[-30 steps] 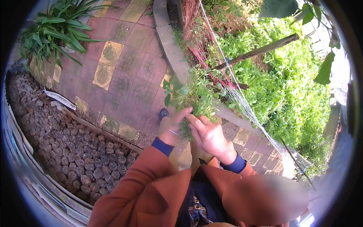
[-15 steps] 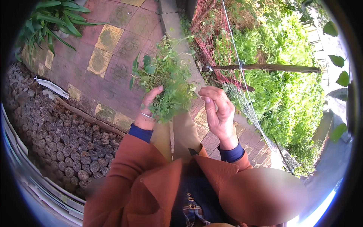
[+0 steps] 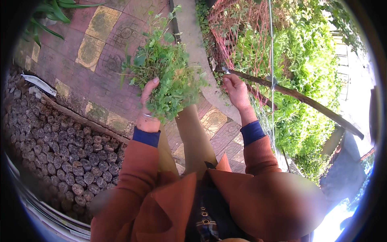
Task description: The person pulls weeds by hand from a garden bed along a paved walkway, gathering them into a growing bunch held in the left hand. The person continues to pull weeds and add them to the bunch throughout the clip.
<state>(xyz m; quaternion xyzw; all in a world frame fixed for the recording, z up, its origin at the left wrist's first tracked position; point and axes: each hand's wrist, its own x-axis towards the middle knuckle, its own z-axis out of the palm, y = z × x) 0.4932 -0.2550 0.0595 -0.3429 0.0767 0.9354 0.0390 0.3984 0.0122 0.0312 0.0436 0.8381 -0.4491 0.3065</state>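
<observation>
A leafy bunch of thin-stemmed green plants is held in my left hand, whose thumb lies along its left side while the leaves hide the other fingers. My right hand is to the right of the bunch, apart from it, with its fingers curled and the thumb pressed to them. Whatever might be in that pinch is too small or hidden to make out. Just beyond these fingers is the near end of a wooden pole; I cannot tell whether they touch it.
Pinkish netting and a taut cord border bright green garden plants on the right. A concrete kerb separates them from patterned paving tiles. Dark rounded lumps fill the lower left, near a white strip.
My right hand has moved farther out, close to the pole's end, its fingers more tightly closed. My left hand still grips the bunch, a little further left. The whole view has shifted and turned.
</observation>
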